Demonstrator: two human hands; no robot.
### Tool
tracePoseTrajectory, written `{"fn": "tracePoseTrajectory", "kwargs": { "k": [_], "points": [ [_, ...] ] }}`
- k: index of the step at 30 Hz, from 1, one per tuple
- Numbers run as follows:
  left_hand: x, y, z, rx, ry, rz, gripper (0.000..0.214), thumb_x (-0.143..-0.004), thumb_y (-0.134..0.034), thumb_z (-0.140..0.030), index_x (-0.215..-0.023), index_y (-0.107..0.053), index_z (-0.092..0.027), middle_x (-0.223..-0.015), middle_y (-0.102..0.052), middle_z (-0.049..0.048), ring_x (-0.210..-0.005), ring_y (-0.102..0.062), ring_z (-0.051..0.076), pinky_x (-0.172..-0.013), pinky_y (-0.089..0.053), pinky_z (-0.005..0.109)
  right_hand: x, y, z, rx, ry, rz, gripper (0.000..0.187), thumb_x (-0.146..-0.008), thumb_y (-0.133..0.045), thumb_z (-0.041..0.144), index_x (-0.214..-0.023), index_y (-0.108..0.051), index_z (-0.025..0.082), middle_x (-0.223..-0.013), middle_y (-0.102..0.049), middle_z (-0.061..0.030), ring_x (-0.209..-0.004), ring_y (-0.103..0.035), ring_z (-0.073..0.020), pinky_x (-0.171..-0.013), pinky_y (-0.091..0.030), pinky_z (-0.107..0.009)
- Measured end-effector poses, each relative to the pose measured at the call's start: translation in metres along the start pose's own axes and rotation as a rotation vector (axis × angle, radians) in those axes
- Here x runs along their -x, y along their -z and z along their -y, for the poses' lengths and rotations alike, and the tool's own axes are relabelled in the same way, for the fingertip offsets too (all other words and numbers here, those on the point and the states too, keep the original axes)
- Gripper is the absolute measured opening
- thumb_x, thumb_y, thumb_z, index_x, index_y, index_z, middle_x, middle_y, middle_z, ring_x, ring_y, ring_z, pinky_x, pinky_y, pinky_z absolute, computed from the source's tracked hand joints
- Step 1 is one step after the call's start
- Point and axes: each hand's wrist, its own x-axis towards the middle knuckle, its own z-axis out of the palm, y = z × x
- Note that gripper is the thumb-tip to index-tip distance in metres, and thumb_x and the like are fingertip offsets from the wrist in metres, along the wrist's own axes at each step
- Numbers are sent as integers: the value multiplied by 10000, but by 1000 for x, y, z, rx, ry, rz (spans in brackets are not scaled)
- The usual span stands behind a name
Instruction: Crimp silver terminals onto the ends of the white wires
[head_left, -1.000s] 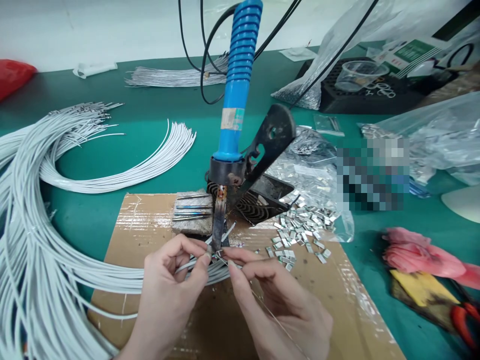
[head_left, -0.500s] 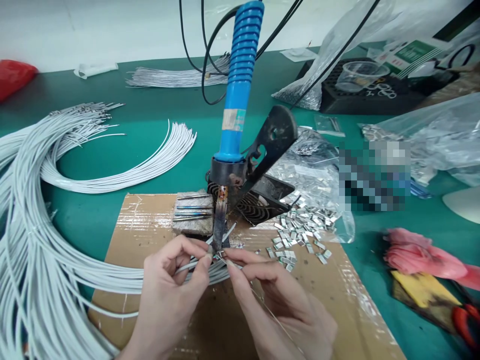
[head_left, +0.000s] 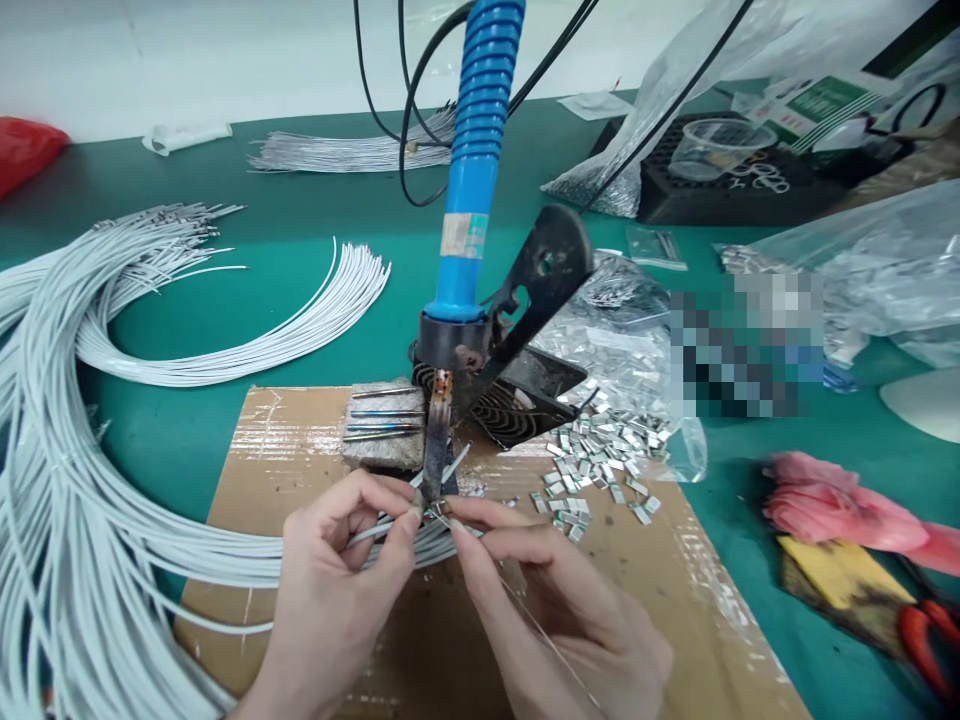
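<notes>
A soldering iron (head_left: 480, 170) with a ribbed blue handle leans tip-down in a black stand (head_left: 551, 265). Right at its dark tip, my left hand (head_left: 337, 590) pinches a white cable (head_left: 364, 537) between thumb and forefinger. My right hand (head_left: 577, 620) is closed on a thin solder wire (head_left: 551, 645), which trails from the fingertips toward the lower right. Both sets of fingertips nearly meet below the tip, around a tiny shiny piece (head_left: 437, 510) partly covered by the fingers. More white cables (head_left: 442, 547) pass behind the hands.
A large bundle of white cables (head_left: 56, 480) curves along the left. Beneath the hands lies a cardboard sheet (head_left: 247, 450), bearing a grey block (head_left: 384, 450) with metal rods. Several small metal pieces (head_left: 574, 510) lie at right, near plastic bags (head_left: 622, 350), a pink cloth (head_left: 825, 500) and red-handled scissors (head_left: 930, 640).
The whole view has shifted very slightly, so everything sits a little farther left. Both hands keep the same grip at the iron's tip.
</notes>
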Motion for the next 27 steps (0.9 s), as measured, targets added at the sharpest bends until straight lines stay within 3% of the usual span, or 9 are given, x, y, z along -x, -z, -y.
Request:
{"fn": "tracePoseTrajectory", "kwargs": {
  "k": [21, 24, 27],
  "points": [
    [0, 0, -1, 25, 69, 1, 124, -724, -752, -141, -628, -687, -185, -742, -762, 4, -648, -711, 109, -601, -555, 137, 3, 1, -1, 2, -54, 24, 167, -867, -748, 175, -726, -676, 229, -913, -808, -30, -883, -774, -176, -818, -594, -239],
    [6, 3, 2, 18, 108, 37, 133, -731, -767, -159, -630, -683, -176, -733, -741, 11, -669, -699, 117, -624, -549, 146, 0, 8, 1, 7, -130, -34, 96, -908, -727, 245, -824, -681, 236, -862, -793, -20, -801, -765, -163, -768, -608, -236],
    [18, 5, 9, 16, 165, 63, 133, -760, -778, -172, -665, -685, -179, -801, -742, 8, -700, -678, 106, -636, -522, 135, -7, 28, -6, -33, -175, -127, 219, -967, -667, 369, -807, -711, 227, -717, -735, 0, -691, -713, -142, -693, -590, -217]
  ]
}}
